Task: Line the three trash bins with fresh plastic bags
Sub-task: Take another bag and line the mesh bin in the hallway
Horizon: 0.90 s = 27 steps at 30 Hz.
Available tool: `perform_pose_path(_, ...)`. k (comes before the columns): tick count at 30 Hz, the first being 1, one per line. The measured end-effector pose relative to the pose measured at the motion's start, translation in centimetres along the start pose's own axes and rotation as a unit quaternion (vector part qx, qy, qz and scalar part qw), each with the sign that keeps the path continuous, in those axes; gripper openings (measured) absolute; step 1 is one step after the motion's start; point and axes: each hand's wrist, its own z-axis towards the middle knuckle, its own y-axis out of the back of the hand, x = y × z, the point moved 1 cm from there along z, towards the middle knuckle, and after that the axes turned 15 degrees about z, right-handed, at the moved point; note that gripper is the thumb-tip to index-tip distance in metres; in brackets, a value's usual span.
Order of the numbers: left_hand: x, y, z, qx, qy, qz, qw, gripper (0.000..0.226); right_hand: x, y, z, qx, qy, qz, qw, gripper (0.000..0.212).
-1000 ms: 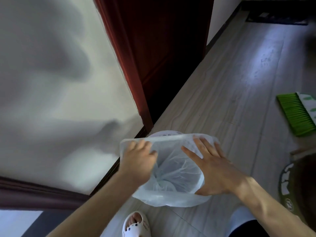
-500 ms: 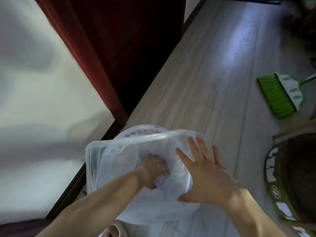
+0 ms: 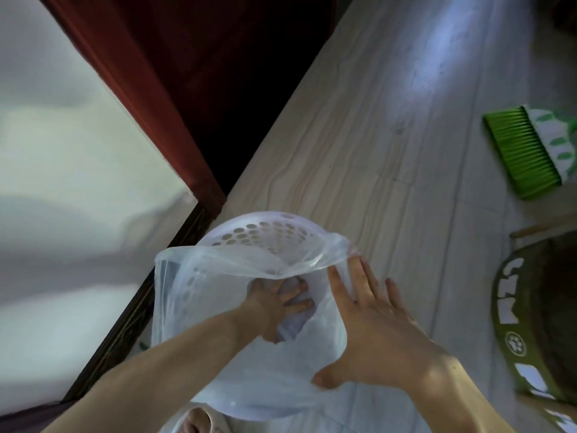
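Trash bin (image 3: 265,230), white with round holes, stands on the wood-look floor (image 3: 390,145) at near centre, just beside the dark baseboard and the red door frame (image 3: 140,89). A translucent plastic bag (image 3: 249,382) drapes over its near and left sides; the far rim shows bare. The left hand (image 3: 274,307) reaches inside, fingers spread, pressing the plastic downward. The right hand (image 3: 371,332) lies flat with straight, splayed fingers on the bag's right side. A green broom (image 3: 524,151) lies far right.
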Motion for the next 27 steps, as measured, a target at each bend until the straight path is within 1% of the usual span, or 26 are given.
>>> perform_pose_path(1,0.6,1.6,-0.6,0.009,-0.038,-0.05,0.998,0.083,0.0,0.0,0.2,0.002,-0.001,-0.002,1.0,0.155)
perform_pose_path(2,0.9,2.9,-0.9,-0.013,-0.047,-0.098,0.994,0.073,-0.1,-0.1,0.4,0.006,-0.006,-0.007,1.0,0.156)
perform_pose_path(3,1.7,4.7,-1.7,-0.01,-0.049,-0.142,0.989,0.061,-0.2,-0.2,0.7,0.011,-0.011,-0.016,1.0,0.156)
perform_pose_path(4,2.5,6.5,-2.5,0.03,-0.056,-0.179,0.982,0.051,-0.3,-0.4,1.0,0.016,-0.014,-0.029,0.999,0.154)
perform_pose_path(5,3.4,8.5,-3.7,0.1,-0.057,-0.194,0.974,0.044,-0.3,-0.6,1.2,0.019,-0.012,-0.043,0.999,0.151)
perform_pose_path(6,4.1,10.4,-4.8,0.145,-0.059,-0.196,0.968,0.04,-0.3,-0.8,1.4,0.019,-0.007,-0.053,0.998,0.15)
perform_pose_path(7,4.6,11.9,-6.1,0.137,-0.052,-0.214,0.966,0.038,-0.2,-0.8,1.5,0.018,-0.002,-0.06,0.998,0.148)
perform_pose_path(8,5.0,13.1,-8.0,0.109,-0.042,-0.214,0.97,0.035,-0.1,-0.8,1.6,0.017,0.001,-0.067,0.998,0.148)
perform_pose_path(9,5.6,13.9,-10.0,0.055,-0.026,-0.219,0.974,0.034,-0.1,-0.6,1.7,0.017,0.003,-0.075,0.997,0.147)
perform_pose_path(11,6.1,13.4,-13.4,-0.053,-0.008,-0.254,0.966,0.037,-0.1,-0.1,1.7,0.02,0.011,-0.079,0.997,0.145)
perform_pose_path(12,6.2,12.7,-15.3,-0.084,0.0,-0.262,0.961,0.036,-0.1,0.1,1.5,0.023,0.015,-0.073,0.997,0.144)
perform_pose_path(14,6.6,11.2,-18.4,-0.175,0.04,-0.218,0.959,0.033,0.1,0.8,0.9,0.025,0.029,-0.062,0.997,0.138)
perform_pose_path(16,6.5,9.5,-21.0,-0.219,0.068,-0.217,0.949,0.027,0.1,1.2,-0.2,0.006,0.058,-0.068,0.996,0.126)
perform_pose_path(17,6.2,8.8,-22.5,-0.225,0.078,-0.248,0.939,0.023,0.2,1.5,-1.0,-0.008,0.074,-0.066,0.995,0.119)
perform_pose_path(18,5.8,8.0,-23.8,-0.237,0.09,-0.281,0.926,0.026,0.1,1.7,-1.7,-0.024,0.091,-0.06,0.994,0.112)
perform_pose_path(19,5.1,7.1,-24.8,-0.235,0.103,-0.305,0.917,0.037,0.1,1.8,-2.6,-0.045,0.112,-0.054,0.991,0.102)
perform_pose_path(20,4.3,6.6,-25.9,-0.24,0.109,-0.303,0.916,0.047,0.0,1.7,-3.4,-0.075,0.143,-0.051,0.986,0.089)
perform_pose_path(21,3.3,6.2,-26.7,-0.235,0.105,-0.293,0.921,0.053,-0.1,1.3,-4.2,-0.115,0.185,-0.052,0.975,0.077)
perform_pose_path(22,2.4,5.5,-27.0,-0.247,0.103,-0.264,0.927,0.053,-0.1,0.7,-5.0,-0.145,0.219,-0.052,0.963,0.072)
perform_pose_path(23,1.6,5.0,-27.2,-0.257,0.099,-0.241,0.931,0.046,-0.2,-0.4,-5.7,-0.146,0.238,-0.053,0.959,0.074)
perform_pose_path(25,0.3,3.9,-27.3,-0.293,0.097,-0.214,0.927,0.02,-0.8,-3.3,-6.5,-0.102,0.274,-0.093,0.952,0.077)
perform_pose_path(26,-0.3,3.7,-27.3,-0.321,0.101,-0.212,0.917,0.012,-1.3,-4.8,-6.6,-0.086,0.295,-0.108,0.946,0.07)
perform_pose_path(27,-0.9,3.6,-27.3,-0.338,0.11,-0.211,0.91,0.015,-1.6,-5.6,-6.7,-0.087,0.313,-0.105,0.94,0.06)
